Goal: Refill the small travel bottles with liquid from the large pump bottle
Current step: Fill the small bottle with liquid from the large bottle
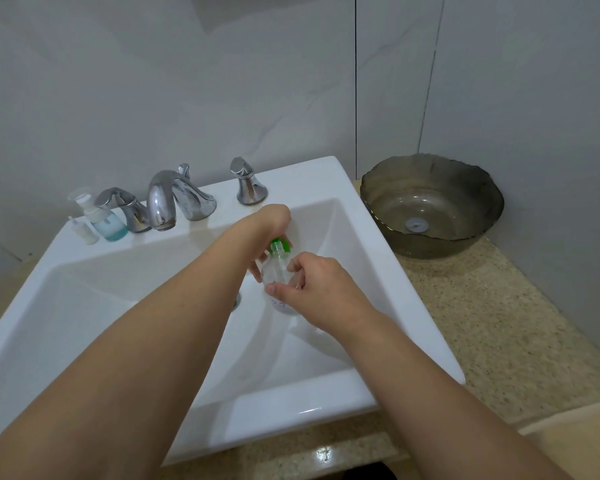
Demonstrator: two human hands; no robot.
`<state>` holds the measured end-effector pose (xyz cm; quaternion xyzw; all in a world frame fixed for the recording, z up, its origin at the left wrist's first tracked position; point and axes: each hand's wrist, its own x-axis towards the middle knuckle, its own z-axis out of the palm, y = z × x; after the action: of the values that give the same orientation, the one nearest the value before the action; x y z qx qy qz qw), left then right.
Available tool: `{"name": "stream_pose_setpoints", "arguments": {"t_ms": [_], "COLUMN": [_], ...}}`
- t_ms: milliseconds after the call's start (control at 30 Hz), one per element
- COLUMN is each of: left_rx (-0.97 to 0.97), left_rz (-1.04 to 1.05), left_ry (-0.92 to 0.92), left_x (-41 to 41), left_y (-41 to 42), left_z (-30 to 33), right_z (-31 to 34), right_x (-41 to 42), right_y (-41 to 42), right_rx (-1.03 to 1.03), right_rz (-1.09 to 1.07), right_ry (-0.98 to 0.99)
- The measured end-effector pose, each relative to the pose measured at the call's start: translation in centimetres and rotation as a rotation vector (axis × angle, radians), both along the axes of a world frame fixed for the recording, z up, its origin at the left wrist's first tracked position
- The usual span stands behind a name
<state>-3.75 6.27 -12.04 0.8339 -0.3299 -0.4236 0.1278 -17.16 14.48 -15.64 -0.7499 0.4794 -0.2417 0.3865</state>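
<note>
I am holding a clear bottle [277, 277] over the sink [302, 188], right hand [321, 289] wrapping its body, left hand [271, 230] pinching its green top [279, 244]; its contents are hard to read. Two small bottles [84, 230] and a pump bottle [104, 221] are waiting by the tap [163, 199], seemingly unfilled, so most work remains

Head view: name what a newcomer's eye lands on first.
Two bare forearms meet over the white sink, where the right hand grips a clear bottle and the left hand is at its green top. Next, the chrome faucet behind, and the dark glass bowl on the right counter.
</note>
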Motion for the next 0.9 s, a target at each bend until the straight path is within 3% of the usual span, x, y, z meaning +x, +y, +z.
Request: {"name": "stream_pose_setpoints", "arguments": {"t_ms": [433, 733, 900], "left_rx": [-0.082, 0.152, 0.147], "left_rz": [0.082, -0.096, -0.102], "left_ry": [-0.005, 0.179, 0.166], "left_x": [-0.6, 1.0, 1.2], "left_y": [0.2, -0.8, -0.9], "left_z": [-0.7, 1.1, 0.7], "right_z": [-0.2, 0.4, 0.5], "right_x": [0.1, -0.2, -0.2], "right_y": [-0.2, -0.1, 0.0], "right_rx": [0.025, 0.016, 0.02], "right_rz": [0.006, 0.004, 0.009], "right_ry": [0.049, -0.032, -0.039]}}
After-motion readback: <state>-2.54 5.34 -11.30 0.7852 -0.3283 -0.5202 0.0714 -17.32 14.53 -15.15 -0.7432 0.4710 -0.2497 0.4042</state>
